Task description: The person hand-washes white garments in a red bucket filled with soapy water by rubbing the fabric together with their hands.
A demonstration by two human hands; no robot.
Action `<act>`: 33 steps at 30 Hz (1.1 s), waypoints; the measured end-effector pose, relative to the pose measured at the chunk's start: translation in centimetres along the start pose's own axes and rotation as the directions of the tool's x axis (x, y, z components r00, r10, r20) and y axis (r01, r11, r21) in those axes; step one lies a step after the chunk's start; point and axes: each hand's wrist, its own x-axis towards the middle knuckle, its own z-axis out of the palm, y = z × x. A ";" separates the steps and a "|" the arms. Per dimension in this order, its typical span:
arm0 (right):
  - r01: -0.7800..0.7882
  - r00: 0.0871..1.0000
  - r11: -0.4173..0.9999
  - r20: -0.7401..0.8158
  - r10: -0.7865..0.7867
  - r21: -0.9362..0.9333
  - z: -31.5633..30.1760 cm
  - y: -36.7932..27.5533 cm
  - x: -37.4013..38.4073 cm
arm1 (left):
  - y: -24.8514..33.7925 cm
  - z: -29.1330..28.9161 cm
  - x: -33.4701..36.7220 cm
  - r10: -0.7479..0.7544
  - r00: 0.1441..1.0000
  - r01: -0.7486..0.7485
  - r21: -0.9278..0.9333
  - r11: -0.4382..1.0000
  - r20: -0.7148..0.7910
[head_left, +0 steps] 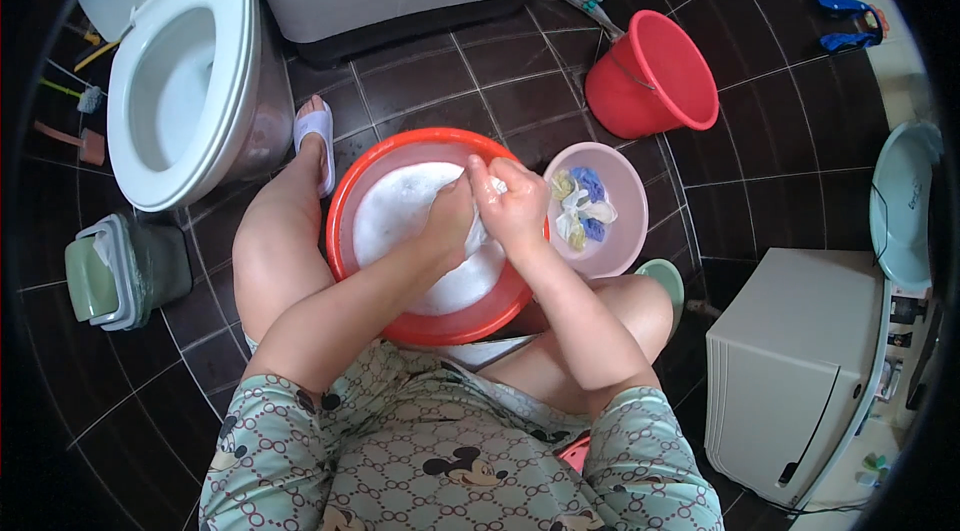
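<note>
A red-orange basin point(338, 221) full of white suds point(395, 221) stands on the floor between my legs. Over its right side my left hand point(450, 216) and my right hand point(512, 201) are closed close together. A wet white cloth point(477, 235) is gripped between them, mostly hidden by my fingers; its exact kind does not show. Right of my hands sits a pink basin point(628, 243) with several small crumpled cloths in it, blue point(597, 193), yellowish point(563, 183) and white point(573, 214).
A red bucket point(630, 81) stands beyond the pink basin. The toilet point(250, 71) is at far left, with a grey-green bin point(150, 261) below it. At right are a pale green container point(662, 279), a white cabinet point(775, 361) and a light-blue basin point(905, 201). Dark tiles point(430, 71) cover the floor.
</note>
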 end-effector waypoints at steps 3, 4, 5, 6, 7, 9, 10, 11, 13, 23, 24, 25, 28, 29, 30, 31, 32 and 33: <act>0.161 0.987 0.987 -0.024 -0.161 0.000 1.4 -1.9 -1.6 | -1.9 -4.5 3.1 0.079 0.994 -0.085 0.070 0.994 0.079; 0.219 0.974 0.975 0.051 -0.221 0.037 1.7 -3.7 -2.3 | -3.4 -8.4 5.9 0.078 0.872 0.052 -0.249 0.967 0.484; 0.249 0.965 0.965 0.060 -0.254 0.080 1.2 -4.6 -2.5 | -3.7 -8.3 5.7 0.129 0.740 0.178 -0.377 0.909 0.660; 0.240 0.968 0.968 0.063 -0.245 0.078 1.3 -3.5 -2.2 | -3.9 -8.2 5.6 0.179 0.574 0.342 -0.432 0.835 0.799; 0.131 0.991 0.991 0.022 -0.132 0.018 0.6 -0.4 -1.4 | -2.1 -3.4 2.3 -0.055 0.862 0.219 -0.272 0.937 0.504; 0.031 0.999 0.999 -0.019 -0.031 0.013 0.4 0.6 -0.4 | 0.3 0.2 -0.3 -0.106 0.994 0.107 -0.071 0.992 0.011; 0.046 0.999 0.999 -0.017 -0.045 0.022 0.5 -0.4 -0.4 | 0.3 -0.6 -0.1 -0.090 0.996 0.090 -0.074 0.993 0.008; 0.109 0.994 0.994 -0.009 -0.109 0.031 0.6 -1.9 -1.2 | -0.2 -2.2 0.3 -0.021 0.989 0.038 -0.117 0.992 0.143; 0.138 0.990 0.989 0.025 -0.140 0.061 0.1 -4.4 -1.9 | -0.9 -4.3 1.1 0.025 0.938 0.034 -0.164 0.986 0.346; 0.069 0.997 0.998 0.035 -0.069 -0.004 0.7 -1.1 -2.7 | 0.0 -1.7 -1.2 -0.094 0.993 0.097 -0.052 0.994 0.068; -0.037 0.999 0.998 0.013 0.038 -0.050 1.0 0.3 -2.0 | 0.1 -1.4 -1.3 -0.121 0.991 0.125 -0.068 0.990 0.063; -0.183 0.983 0.983 0.023 0.184 -0.029 1.1 2.4 -0.7 | -0.1 -1.9 -1.0 -0.101 0.980 0.110 -0.042 0.993 0.174; -0.400 0.916 0.878 0.087 0.391 0.263 0.4 5.1 0.8 | 2.7 0.1 -3.2 -0.108 0.982 0.107 0.018 0.994 0.154; -0.397 0.918 0.879 0.086 0.388 0.264 -0.1 5.0 0.9 | 3.7 0.0 -3.7 -0.105 0.982 0.103 0.020 0.994 0.155; -0.469 0.882 0.817 0.129 0.454 0.336 -0.6 4.8 1.0 | 4.8 -0.2 -4.0 -0.076 0.992 0.066 0.090 0.994 0.101; -0.539 0.839 0.739 0.182 0.513 0.404 -0.8 4.6 1.0 | 5.6 -0.6 -4.2 -0.042 0.998 0.034 0.164 0.986 0.043; -0.539 0.839 0.737 0.185 0.512 0.408 -0.9 4.7 1.0 | 5.8 -0.9 -3.9 -0.040 0.998 0.033 0.167 0.985 0.039; -0.589 0.806 0.710 0.219 0.550 0.386 -0.9 4.9 1.2 | 5.7 -1.4 -3.2 0.034 0.998 -0.046 0.273 0.961 0.047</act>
